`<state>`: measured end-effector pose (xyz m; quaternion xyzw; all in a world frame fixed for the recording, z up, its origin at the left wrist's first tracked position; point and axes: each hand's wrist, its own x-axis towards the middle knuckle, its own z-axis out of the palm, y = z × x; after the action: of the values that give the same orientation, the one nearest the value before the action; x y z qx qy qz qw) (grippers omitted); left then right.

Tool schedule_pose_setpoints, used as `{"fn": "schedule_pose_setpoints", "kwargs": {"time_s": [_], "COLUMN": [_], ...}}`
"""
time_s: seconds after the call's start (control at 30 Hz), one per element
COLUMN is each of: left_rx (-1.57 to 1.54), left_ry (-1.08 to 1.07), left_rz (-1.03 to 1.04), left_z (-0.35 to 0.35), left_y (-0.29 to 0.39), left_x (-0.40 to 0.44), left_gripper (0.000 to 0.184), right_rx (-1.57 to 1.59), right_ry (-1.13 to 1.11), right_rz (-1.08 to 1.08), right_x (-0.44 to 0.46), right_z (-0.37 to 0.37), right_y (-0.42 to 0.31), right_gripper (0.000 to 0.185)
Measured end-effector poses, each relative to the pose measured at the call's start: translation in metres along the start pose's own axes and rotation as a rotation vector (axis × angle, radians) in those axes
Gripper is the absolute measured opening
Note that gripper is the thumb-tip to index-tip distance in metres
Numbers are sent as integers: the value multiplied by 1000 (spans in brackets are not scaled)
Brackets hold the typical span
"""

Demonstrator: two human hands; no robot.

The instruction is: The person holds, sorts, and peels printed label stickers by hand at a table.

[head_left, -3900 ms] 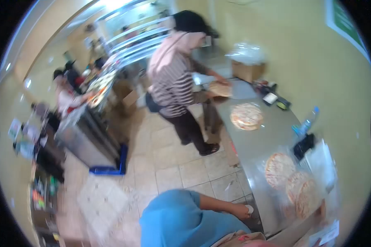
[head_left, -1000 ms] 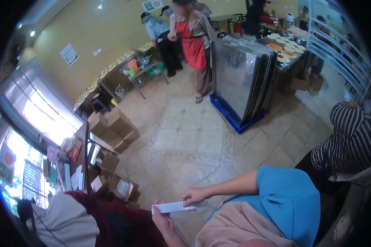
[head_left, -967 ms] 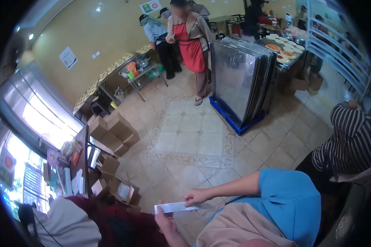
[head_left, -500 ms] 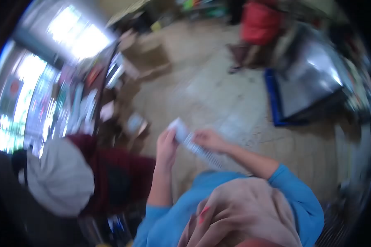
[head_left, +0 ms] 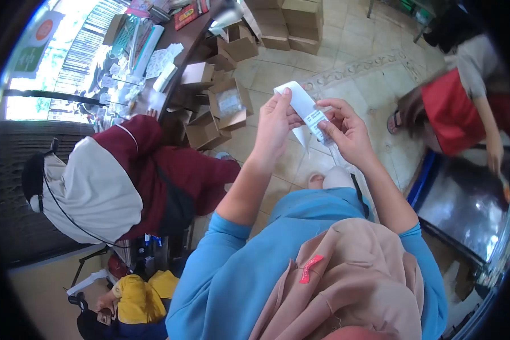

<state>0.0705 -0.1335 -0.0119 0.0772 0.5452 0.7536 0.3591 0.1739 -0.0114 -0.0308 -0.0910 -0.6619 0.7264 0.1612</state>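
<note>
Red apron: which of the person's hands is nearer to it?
Right. The right hand holds the printed paper strip on the red apron's side; the left hand holds its other side, farther away.

Cartons and Apron Mark a Commercial Workroom

Open cardboard boxes (head_left: 230,102) gather on a tiled floor (head_left: 351,37) beside a surface (head_left: 194,33) strewn with papers (head_left: 162,61), near a bright window (head_left: 68,56). A person (head_left: 475,71) in a red apron (head_left: 449,116) stands by large, shiny metal sheeting (head_left: 462,195).
</note>
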Motion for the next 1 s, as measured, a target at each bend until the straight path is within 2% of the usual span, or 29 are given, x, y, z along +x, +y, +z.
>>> {"fn": "schedule_pose_setpoints", "kwargs": {"time_s": [0.03, 0.1, 0.17, 0.27, 0.4, 0.5, 0.57, 0.6, 0.67, 0.8, 0.83, 0.87, 0.93, 1.0], "left_rx": [-1, -67, -135, -150, -339, -312, -305, -420, -591, -567, -525, -497, -446, -473], "left_ry": [14, 95, 155, 205, 329, 452, 496, 605, 660, 795, 886, 978, 965, 1031], "left_rz": [17, 52, 64, 12, -86, 3, 30, 61, 89, 130, 133, 131, 165, 168], "left_z": [-3, -12, -27, -55, -63, -86, -116, -120, -142, -194, -209, -222, -251, -261], "left_y": [3, 5, 3, -6, 2, 18, 14, 19, 29, 44, 55, 60, 60, 79], "left_x": [15, 36, 62, 111, 163, 194, 202, 208, 212, 218, 224, 231, 228, 231], "left_gripper": [33, 33, 34, 32, 29, 26, 24, 24, 25, 27, 27, 28, 30, 31], "right_rx": [5, -238, -314, -459, -437, -458, -494, -491, -437, -387, -385, -379, -352, -377], "right_ry": [-15, -110, -189, -287, -371, -473, -650, -696, -883, -1051, -1076, -1090, -1077, -1142], "right_rz": [-13, -83, -115, -144, -149, -71, -256, -248, -470, -258, -219, -235, -176, -206], "right_x": [18, 53, 92, 151, 210, 269, 315, 334, 374, 430, 448, 471, 487, 522], "right_z": [-1, -1, -5, -9, -10, 5, 24, 35, 67, 139, 158, 182, 204, 230], "right_y": [3, 7, 16, 41, 51, 57, 64, 69, 80, 99, 108, 119, 137, 143], "right_gripper": [29, 29, 27, 23, 21, 20, 19, 19, 19, 19, 20, 20, 19, 19]}}
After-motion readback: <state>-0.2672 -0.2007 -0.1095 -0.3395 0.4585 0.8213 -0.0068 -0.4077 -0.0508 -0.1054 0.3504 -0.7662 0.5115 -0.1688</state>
